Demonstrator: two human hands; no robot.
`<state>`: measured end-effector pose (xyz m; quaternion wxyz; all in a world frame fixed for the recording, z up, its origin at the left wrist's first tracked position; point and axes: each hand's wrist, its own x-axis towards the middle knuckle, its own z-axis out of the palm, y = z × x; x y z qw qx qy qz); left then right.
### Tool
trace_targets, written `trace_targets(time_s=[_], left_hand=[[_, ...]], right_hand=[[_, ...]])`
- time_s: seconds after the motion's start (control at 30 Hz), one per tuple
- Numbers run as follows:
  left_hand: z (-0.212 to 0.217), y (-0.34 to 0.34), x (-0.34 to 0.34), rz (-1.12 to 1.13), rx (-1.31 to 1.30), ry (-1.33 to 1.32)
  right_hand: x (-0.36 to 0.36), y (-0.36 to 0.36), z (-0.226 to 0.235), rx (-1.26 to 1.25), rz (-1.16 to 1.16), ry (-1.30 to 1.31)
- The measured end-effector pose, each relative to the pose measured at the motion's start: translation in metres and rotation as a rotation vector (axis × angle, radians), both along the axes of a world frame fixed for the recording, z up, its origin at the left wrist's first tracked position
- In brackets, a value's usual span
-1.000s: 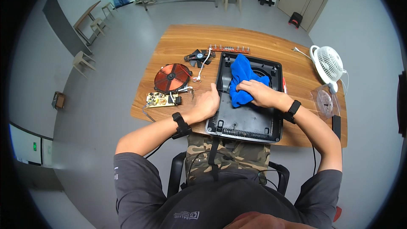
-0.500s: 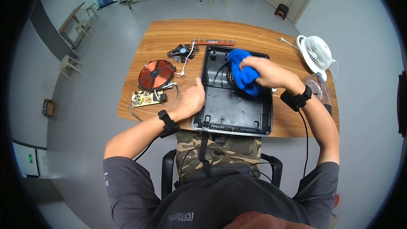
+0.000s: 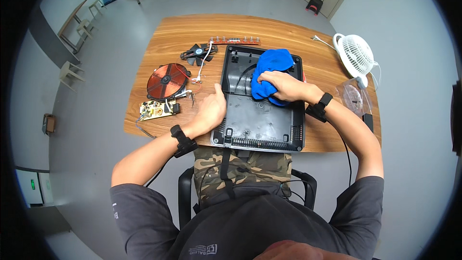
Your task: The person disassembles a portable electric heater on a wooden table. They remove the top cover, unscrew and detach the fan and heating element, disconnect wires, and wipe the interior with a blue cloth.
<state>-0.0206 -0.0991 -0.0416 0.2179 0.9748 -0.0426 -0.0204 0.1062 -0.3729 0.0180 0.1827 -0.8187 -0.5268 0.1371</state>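
Note:
On the table in front of me lies the open black plastic shell (image 3: 262, 120) of an induction cooker, its inside facing up. My left hand (image 3: 211, 110) grips the shell's left wall, thumb along the edge and fingers partly hidden. A bunched blue cloth (image 3: 273, 60) is held in my right hand (image 3: 284, 86) and presses into the upper right part of the shell. It hides the round vent there. Left of the shell are a copper induction coil (image 3: 167, 81), a circuit board (image 3: 158, 109) and a small black fan (image 3: 199, 54). A red control strip (image 3: 235, 40) lies behind it.
A white desk fan (image 3: 355, 55) and a clear plastic bag (image 3: 353, 97) stand at the right of the wooden table (image 3: 183, 26). Loose wires (image 3: 198, 79) run between the parts on the left. Thin cables hang from both wrist straps.
My right hand has shifted slightly lower on the shell with the cloth, which now looks more spread out. My left hand keeps its grip. The whole view has shifted slightly.

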Motion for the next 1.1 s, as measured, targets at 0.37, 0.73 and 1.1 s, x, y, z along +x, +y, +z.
trace_targets(time_s=[0.37,0.73,1.1], left_hand=[[0.002,-0.010,0.006,0.019,-0.019,0.075],[0.022,-0.009,-0.003,-0.023,0.022,0.064],[0.020,-0.013,0.001,0.063,-0.032,0.085]], right_hand=[[-0.019,-0.006,0.018,0.081,-0.087,0.026],[-0.087,0.077,-0.004,0.119,-0.143,-0.312],[-0.087,0.060,-0.012,-0.030,0.012,-0.261]])
